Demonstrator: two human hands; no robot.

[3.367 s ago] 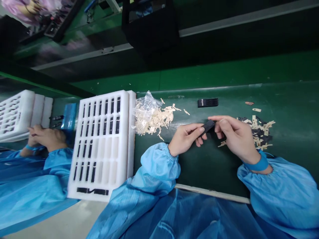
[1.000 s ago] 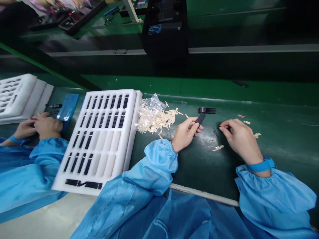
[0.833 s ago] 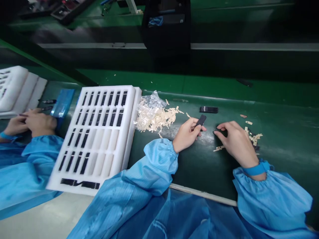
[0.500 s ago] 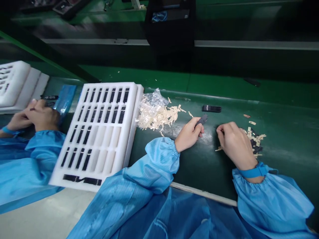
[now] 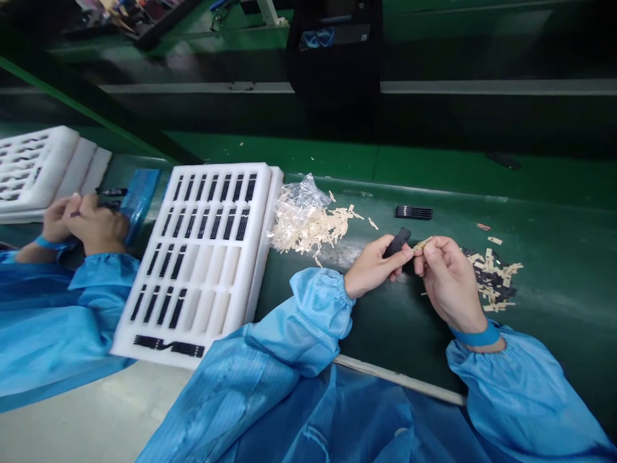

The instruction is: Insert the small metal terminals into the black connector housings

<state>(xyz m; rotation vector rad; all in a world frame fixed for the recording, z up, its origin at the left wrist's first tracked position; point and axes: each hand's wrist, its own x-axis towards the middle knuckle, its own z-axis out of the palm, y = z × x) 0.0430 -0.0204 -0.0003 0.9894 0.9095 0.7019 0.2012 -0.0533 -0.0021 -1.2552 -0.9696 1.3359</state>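
Observation:
My left hand (image 5: 378, 263) is closed round a flat black plastic part (image 5: 398, 242), which sticks up past the thumb. Close by on the right, my right hand (image 5: 448, 276) pinches a small cream-coloured strip (image 5: 422, 245) at the left hand's fingertips; whether the strip touches the black part I cannot tell. Right of that hand lies a mixed pile of cream and black pieces (image 5: 494, 283). Beyond the hands rests a stack of black parts (image 5: 413, 212). A heap of cream strips (image 5: 313, 228), partly under a clear plastic bag (image 5: 308, 190), lies to the left.
A white foam tray (image 5: 263, 257) with rows of black parts stands left of the heap, on another tray. Further left, a co-worker's hands (image 5: 91, 222) are at work near more stacked foam trays (image 5: 72, 167) and a blue plastic sheet (image 5: 139, 199). A green post (image 5: 101, 109) slants behind.
My right hand has moved left from beside the pile to my left hand, bringing the cream strip. My left hand has turned the black part more upright. The view has shifted slightly.

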